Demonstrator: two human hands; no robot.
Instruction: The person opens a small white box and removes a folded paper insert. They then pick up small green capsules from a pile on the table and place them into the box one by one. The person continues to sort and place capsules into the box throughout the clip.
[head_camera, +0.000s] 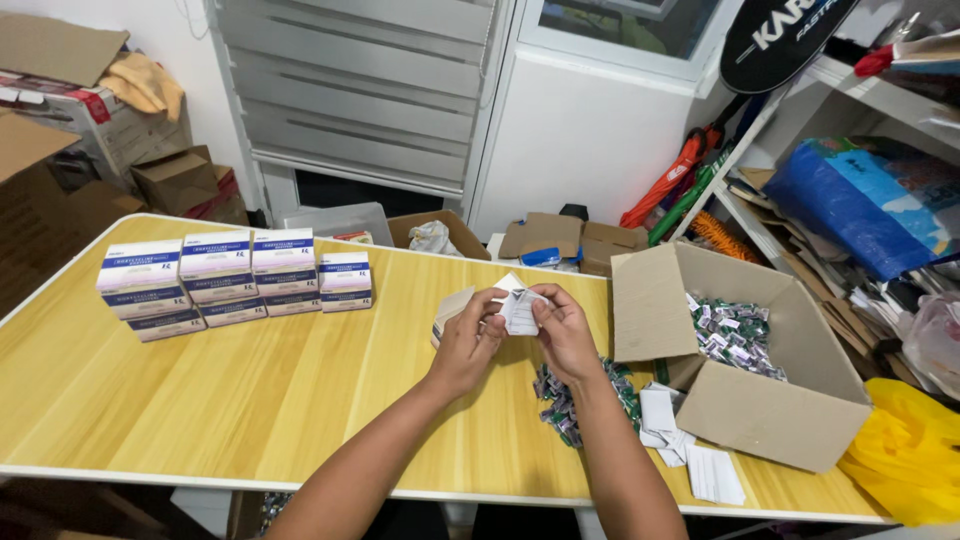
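Both hands are raised over the middle of the yellow wooden table (250, 400). My left hand (468, 340) grips a small white carton (452, 308) by its side. My right hand (563, 330) pinches a folded white paper leaflet (520, 310) at the carton's open end. Just below my right wrist lies a heap of small green and silver sachets (560, 405). Loose white leaflets (690, 450) lie flat near the table's front edge to the right.
Stacked white and blue boxes (235, 280) stand at the table's back left. An open cardboard box (760, 400) with more sachets (735, 335) sits at the right. Cardboard boxes, a yellow bag (910, 455) and cluttered shelves (860, 200) surround the table.
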